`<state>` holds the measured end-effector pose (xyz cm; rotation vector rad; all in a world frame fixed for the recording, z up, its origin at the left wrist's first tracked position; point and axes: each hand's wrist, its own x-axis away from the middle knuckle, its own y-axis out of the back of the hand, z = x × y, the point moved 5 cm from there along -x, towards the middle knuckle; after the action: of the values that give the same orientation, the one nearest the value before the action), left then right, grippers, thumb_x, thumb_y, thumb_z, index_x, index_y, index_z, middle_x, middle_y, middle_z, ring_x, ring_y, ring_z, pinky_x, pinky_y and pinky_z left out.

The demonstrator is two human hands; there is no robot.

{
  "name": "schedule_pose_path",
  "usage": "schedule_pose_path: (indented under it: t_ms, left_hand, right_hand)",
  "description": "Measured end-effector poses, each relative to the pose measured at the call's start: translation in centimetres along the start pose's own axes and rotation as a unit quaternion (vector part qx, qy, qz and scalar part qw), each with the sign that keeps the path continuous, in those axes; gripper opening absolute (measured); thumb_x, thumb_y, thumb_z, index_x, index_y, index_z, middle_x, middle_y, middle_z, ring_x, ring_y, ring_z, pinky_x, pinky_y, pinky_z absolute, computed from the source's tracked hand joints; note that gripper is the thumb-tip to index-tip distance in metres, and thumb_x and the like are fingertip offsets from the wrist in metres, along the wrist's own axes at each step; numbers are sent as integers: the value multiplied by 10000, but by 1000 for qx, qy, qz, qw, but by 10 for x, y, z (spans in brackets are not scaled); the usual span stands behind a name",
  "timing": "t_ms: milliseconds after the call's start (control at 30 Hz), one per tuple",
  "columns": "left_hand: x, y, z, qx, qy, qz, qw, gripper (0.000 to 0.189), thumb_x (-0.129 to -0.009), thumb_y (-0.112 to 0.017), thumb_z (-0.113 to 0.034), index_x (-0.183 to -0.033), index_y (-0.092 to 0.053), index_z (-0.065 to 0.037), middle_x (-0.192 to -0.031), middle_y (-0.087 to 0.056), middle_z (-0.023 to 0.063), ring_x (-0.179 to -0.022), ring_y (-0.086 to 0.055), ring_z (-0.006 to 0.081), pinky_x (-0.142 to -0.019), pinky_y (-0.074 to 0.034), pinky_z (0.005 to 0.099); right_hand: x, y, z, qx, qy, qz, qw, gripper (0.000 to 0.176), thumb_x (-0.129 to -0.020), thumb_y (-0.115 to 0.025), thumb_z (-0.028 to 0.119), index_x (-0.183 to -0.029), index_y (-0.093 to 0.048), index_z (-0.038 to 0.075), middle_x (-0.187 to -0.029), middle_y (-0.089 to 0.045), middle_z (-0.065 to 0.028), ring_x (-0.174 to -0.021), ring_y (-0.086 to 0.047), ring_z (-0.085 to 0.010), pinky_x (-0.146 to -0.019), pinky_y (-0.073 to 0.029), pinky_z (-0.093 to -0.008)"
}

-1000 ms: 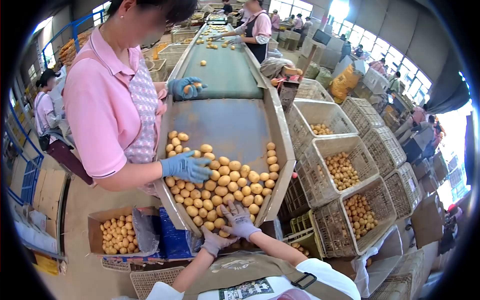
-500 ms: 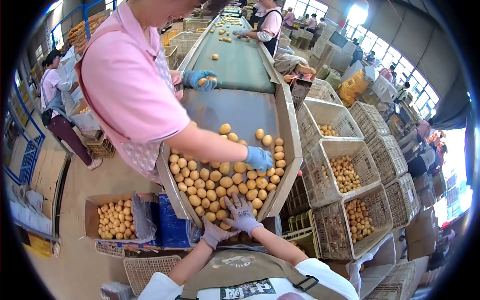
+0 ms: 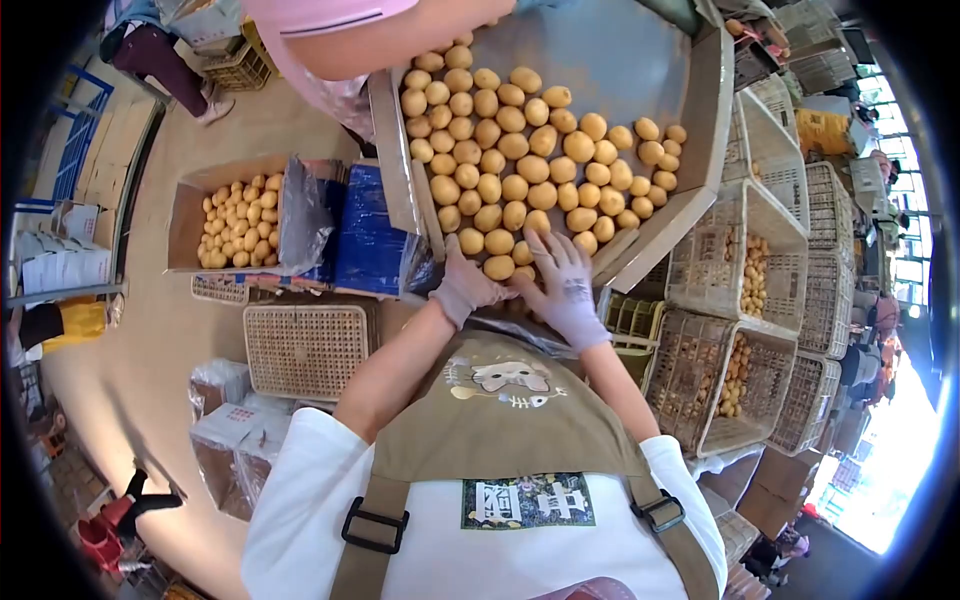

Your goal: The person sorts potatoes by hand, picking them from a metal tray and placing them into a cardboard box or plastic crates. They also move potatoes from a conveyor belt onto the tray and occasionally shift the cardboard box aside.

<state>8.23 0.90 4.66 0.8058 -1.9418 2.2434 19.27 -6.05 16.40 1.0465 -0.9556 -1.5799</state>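
Many round yellow-brown potatoes (image 3: 538, 168) lie in the metal chute (image 3: 628, 60), crowded towards its narrow near end. At the left side of that outlet is my left hand (image 3: 468, 285), in a pale glove, its fingers spread beside the nearest potatoes. My right hand (image 3: 562, 290), also gloved, lies at the outlet with fingers apart, their tips touching the front potatoes. The two hands nearly meet in front of my apron. Neither is closed around a potato. What lies below the outlet is mostly hidden by my hands.
A co-worker's arm (image 3: 395, 40) reaches over the chute's far left. To the left stand a cardboard box (image 3: 183, 225) of potatoes, a blue wrapped stack (image 3: 372, 235) and a lattice crate (image 3: 305, 350). Plastic crates (image 3: 690, 385) holding potatoes line the right side.
The view has tipped downward, bringing the chute's near end closer. Potatoes sit more spread along the chute. My hands remain at the outlet, the right one slightly further right.
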Motion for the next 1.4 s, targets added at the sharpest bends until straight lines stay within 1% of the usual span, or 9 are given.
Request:
schedule_pose_path:
  t_ms: [200, 400, 567, 700, 767, 933, 1033, 1133, 1400]
  left_hand:
    - [-1, 17, 1, -313, -121, -3, 942, 936, -871, -348, -810, -1579, -194, -216, -1616, -272, 93, -1462, -262, 455, -1069, -244, 777]
    - [-2, 2, 10, 57, -6, -116, 992, 920, -878, -285, -818, -1574, -242, -218, -1623, -268, 96, -1458, -276, 461, -1077, -237, 764]
    - [0, 9, 8, 55, 32, -79, 995, 947, -864, -280, -836, -1573, -242, -210, -1632, -248, 111, -1465, -259, 468, -1084, -200, 775]
    - [7, -12, 1, 5, 16, -6, 1000, 884, -909, -322, -758, -1550, -247, -153, -1603, -307, 111, -1453, -297, 403, -1085, -261, 751]
    - [7, -16, -11, -258, -90, 19, 962, 873, -918, -345, -742, -1551, -230, -152, -1603, -304, 116, -1458, -283, 416, -1083, -251, 764]
    - [3, -14, -6, -24, -2, 9, 1000, 855, -904, -332, -767, -1558, -243, -223, -1629, -249, 99, -1468, -243, 464, -1050, -180, 825]
    - [8, -21, -2, -1, -8, 5, 1000, 895, -899, -495, -702, -1541, -215, -146, -1596, -314, 101, -1457, -296, 382, -1127, -260, 713]
    - [4, -19, -3, 29, -8, -46, 998, 821, -929, -284, -752, -1568, -225, -239, -1631, -248, 63, -1482, -234, 434, -1025, -192, 851]
    - [-4, -15, 8, 65, 23, -107, 992, 882, -892, -327, -800, -1584, -159, -280, -1659, -190, 53, -1503, -185, 436, -1096, -92, 796]
  right_hand:
    - [25, 2, -23, -37, 12, 77, 996, 475, -854, -686, 292, -1276, -635, 80, -1153, -689, -126, -1111, -627, -312, -1129, -337, -537]
    - [26, -8, -16, -38, -13, 56, 998, 456, -854, -685, 281, -1271, -645, 99, -1203, -668, -123, -1100, -620, -315, -1132, -324, -543]
    - [-22, 15, -18, -22, -51, -102, 993, 590, -843, -695, 301, -1391, -567, 122, -1413, -517, -189, -1288, -487, -381, -1144, -270, -565]
    - [-24, -27, -39, -11, -57, 164, 985, 666, -871, -635, 454, -1461, -512, 172, -1547, -397, -177, -1428, -338, -380, -1167, -165, -587]
    - [-26, -12, -46, 26, -48, 53, 997, 601, -878, -627, 440, -1405, -562, 157, -1438, -516, -166, -1360, -438, -362, -1128, -242, -579]
    - [-68, 1, -60, -88, -113, 125, 982, 341, -890, -620, 333, -1130, -698, 104, -897, -723, -111, -914, -689, -297, -791, -514, -463]
    - [-118, 13, -62, -59, -66, -55, 995, 355, -866, -662, 313, -1161, -684, 117, -1146, -687, -150, -1033, -656, -333, -863, -511, -446]
    - [-141, 10, -37, 83, 11, -124, 989, 423, -865, -680, 330, -1245, -657, 148, -1280, -627, -148, -1196, -575, -352, -1005, -443, -480]
    - [-194, -36, 58, -34, 96, 33, 994, 275, -920, -582, 176, -1188, -640, 147, -1306, -621, -107, -1089, -656, -307, -881, -512, -412]
